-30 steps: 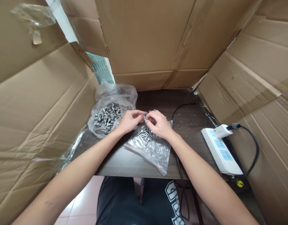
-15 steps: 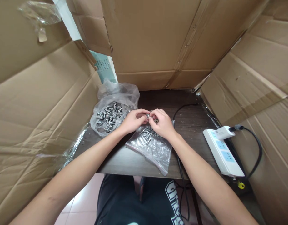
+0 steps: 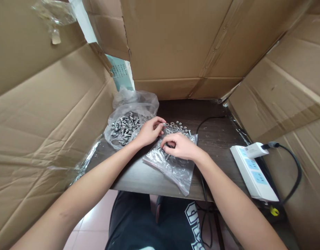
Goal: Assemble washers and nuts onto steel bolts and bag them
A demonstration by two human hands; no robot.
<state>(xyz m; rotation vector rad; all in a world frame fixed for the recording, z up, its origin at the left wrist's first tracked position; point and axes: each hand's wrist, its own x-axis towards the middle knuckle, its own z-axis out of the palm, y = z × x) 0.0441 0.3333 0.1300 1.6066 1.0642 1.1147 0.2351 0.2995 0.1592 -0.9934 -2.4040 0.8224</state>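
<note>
My left hand [image 3: 151,131] is closed, pinching a small shiny metal fastener [image 3: 164,124] between thumb and fingertips; its exact kind is too small to make out. To the right and nearer to me, my right hand [image 3: 179,146] reaches down over loose bolts [image 3: 167,157] lying on a clear plastic bag [image 3: 173,173]. Its fingers are bent, with the thumb apart from them, and I see nothing held there. Beyond my right hand lie several flat washers [image 3: 172,123] and several nuts [image 3: 185,127]. My right hand hides part of the bolts.
At the left, an open plastic bag [image 3: 110,133] holds many assembled bolts [image 3: 126,128]. A white power strip [image 3: 253,173] with a plugged-in adapter [image 3: 256,150] lies at the right. A black cable [image 3: 204,121] crosses the dark table [image 3: 134,177]. Cardboard walls [image 3: 175,41] enclose three sides.
My right hand has left my left fingertips and moved down toward me, over the bolts. The washers and nuts behind it now show. The whole view has shifted slightly.
</note>
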